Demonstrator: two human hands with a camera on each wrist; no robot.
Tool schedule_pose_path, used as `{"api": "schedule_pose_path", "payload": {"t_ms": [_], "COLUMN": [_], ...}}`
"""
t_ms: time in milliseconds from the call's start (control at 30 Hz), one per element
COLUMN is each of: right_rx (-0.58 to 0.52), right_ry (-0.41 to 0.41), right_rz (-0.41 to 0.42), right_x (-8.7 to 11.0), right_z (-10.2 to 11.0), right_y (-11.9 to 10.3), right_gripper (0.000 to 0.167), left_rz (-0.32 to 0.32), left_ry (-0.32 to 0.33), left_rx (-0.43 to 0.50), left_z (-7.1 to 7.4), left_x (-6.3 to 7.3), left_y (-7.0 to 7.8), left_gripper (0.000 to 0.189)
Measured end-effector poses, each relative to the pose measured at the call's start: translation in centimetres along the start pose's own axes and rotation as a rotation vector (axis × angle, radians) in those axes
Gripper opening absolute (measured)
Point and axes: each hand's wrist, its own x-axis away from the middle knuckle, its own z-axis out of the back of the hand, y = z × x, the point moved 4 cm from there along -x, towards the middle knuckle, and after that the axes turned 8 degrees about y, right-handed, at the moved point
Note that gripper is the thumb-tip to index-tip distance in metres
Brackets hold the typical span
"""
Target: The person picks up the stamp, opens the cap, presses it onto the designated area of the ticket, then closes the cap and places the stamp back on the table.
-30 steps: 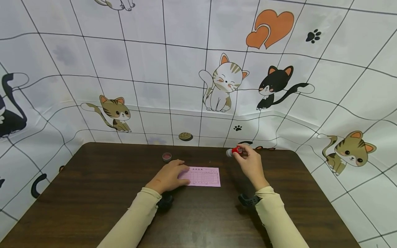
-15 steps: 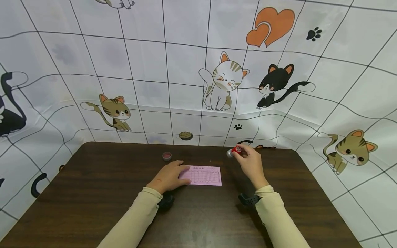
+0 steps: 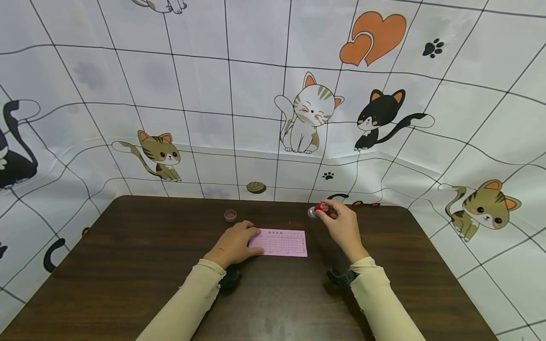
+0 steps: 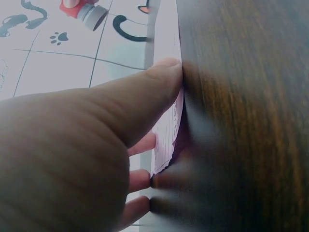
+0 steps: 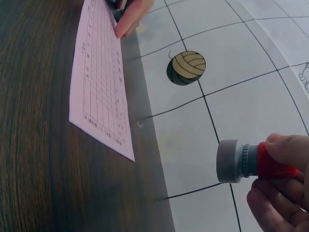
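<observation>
A pink printed form (image 3: 283, 242) with a table grid lies on the brown table (image 3: 141, 265). My left hand (image 3: 234, 244) rests on its left end, thumb on the near edge and fingers spread toward the far one. In the left wrist view the thumb presses the paper (image 4: 166, 36), whose torn-looking end lifts a little. My right hand (image 3: 342, 227) pinches a small stamp by its red handle (image 5: 275, 164) between thumb and fingers. The stamp's round grey end (image 5: 228, 162) points left, held in the air beyond the form's right end.
A small round cap or tin (image 3: 230, 216), reddish inside, sits behind the left hand near the table's back edge. A white sheet (image 3: 256, 118) printed with grid lines and cartoon cats hangs behind and at both sides of the table.
The stamp in my right hand has tilted and shifted slightly left. The form and my left hand on it have moved slightly right. The round cap or tin stays in place.
</observation>
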Motion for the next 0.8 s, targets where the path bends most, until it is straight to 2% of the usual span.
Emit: {"api": "schedule_pose_path", "payload": {"t_ms": [233,533,800], "right_rx": [-0.026,-0.059,-0.092], "right_ry": [-0.022,-0.094,-0.149], "right_rz": [0.027,0.034,0.080], "right_x": [0.3,0.9,1.4], "right_z": [-0.3,-1.4,-2.1], "right_y": [-0.9,-2.1,-2.5], "right_gripper": [0.036,0.040,0.031], "left_rz": [-0.006,-0.020,-0.006], "left_ry": [-0.001,0.007,0.003], "left_rx": [-0.012,-0.033,-0.033], "left_z": [-0.1,-0.1,0.0], "left_x": [-0.1,-0.2,-0.1], "left_y": [0.0,-0.1,0.0], "left_gripper": [0.060,0.062,0.062]}}
